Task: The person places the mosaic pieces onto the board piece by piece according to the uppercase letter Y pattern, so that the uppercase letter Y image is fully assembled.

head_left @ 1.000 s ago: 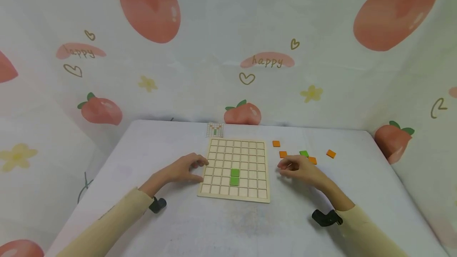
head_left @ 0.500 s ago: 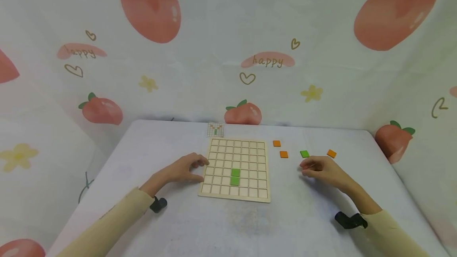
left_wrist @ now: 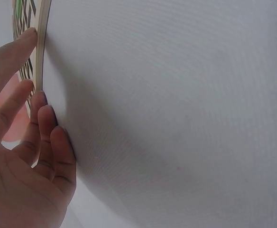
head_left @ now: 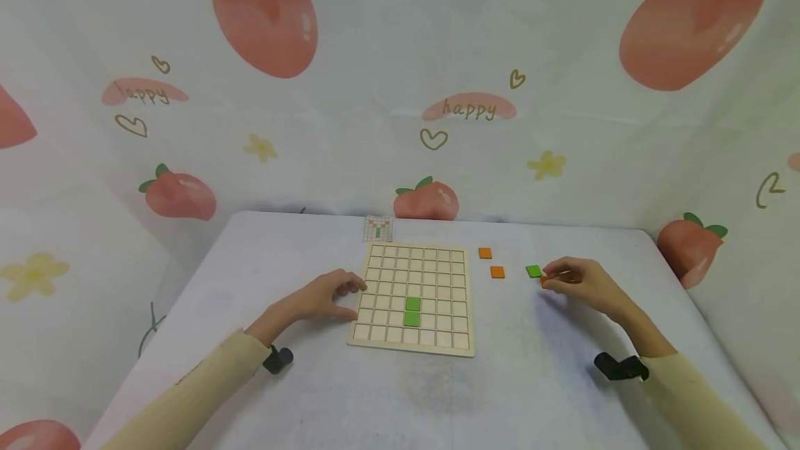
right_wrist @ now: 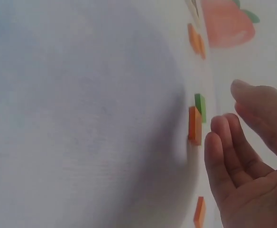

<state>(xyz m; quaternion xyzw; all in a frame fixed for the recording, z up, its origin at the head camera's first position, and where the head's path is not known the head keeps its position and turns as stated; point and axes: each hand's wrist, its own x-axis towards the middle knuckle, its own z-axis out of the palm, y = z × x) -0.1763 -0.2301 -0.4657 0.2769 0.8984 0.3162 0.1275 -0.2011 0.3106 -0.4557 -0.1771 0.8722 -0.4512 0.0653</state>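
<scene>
Here, a white table [head_left: 300,394] bore a wooden board [head_left: 442,282]. The left hand [head_left: 326,294] touched the board's left edge, thumb and fingers apart; right of the board, the right hand [head_left: 582,281] hung with thumb and fingers parted. A patterned card [head_left: 378,228] lay beyond the board. Two green tiles [head_left: 413,303] filled adjoining board squares; an orange tile [right_wrist: 195,126] lay just by the right fingertips, a loose green tile [head_left: 533,271] beside it, two orange tiles [head_left: 497,272] nearer the board.
</scene>
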